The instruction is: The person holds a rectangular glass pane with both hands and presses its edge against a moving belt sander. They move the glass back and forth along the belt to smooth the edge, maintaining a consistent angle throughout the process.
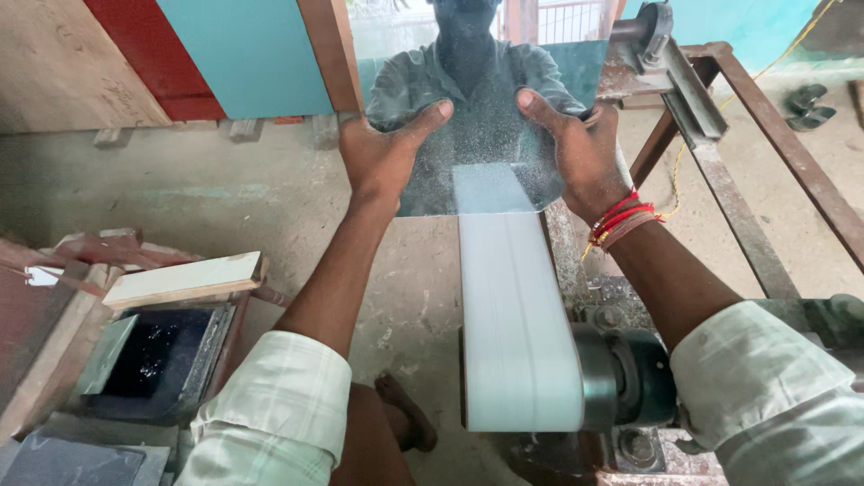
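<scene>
Above one white belt (517,315) — two hands (382,157) (580,148) gripping one mirror pane (486,117).

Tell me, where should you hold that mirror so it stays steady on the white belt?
Probably by its two side edges, one hand from each side. The mirror is a flat, thin sheet standing tilted, its bottom edge resting on the belt. The left hand and right hand grip it that way, thumbs on the face, clear of the belt.
</scene>
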